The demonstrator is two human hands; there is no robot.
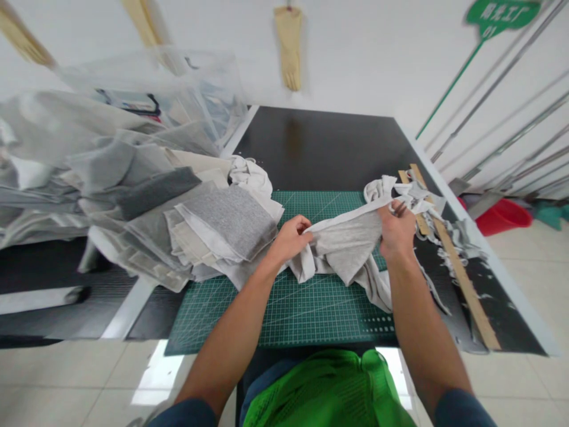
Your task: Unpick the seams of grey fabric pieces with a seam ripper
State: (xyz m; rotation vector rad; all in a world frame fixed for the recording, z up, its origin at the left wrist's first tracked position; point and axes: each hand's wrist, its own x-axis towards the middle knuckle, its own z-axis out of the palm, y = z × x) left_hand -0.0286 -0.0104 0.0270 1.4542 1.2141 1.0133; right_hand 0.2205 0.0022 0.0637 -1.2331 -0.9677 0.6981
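A light grey piece of fabric (351, 240) is stretched between my two hands over a green cutting mat (329, 305). Its upper edge shows a paler band, and its lower part hangs in folds onto the mat. My left hand (291, 238) is closed, pinching the fabric's left end between thumb and fingers. At the other end, my right hand (398, 228) is closed on the fabric by its upper edge. Something small and dark shows by the right fingers, too blurred to name. A pale rolled bit of cloth (377, 188) lies just beyond that hand.
Stacked grey cloth pieces (231, 222) cover the mat's left side, beside a large heap of fabric (102, 160). Behind stands a clear plastic bin (213, 95). Fabric scraps (462, 240) and a wooden strip (464, 284) lie on the right. A red basin (504, 218) sits beyond the table edge.
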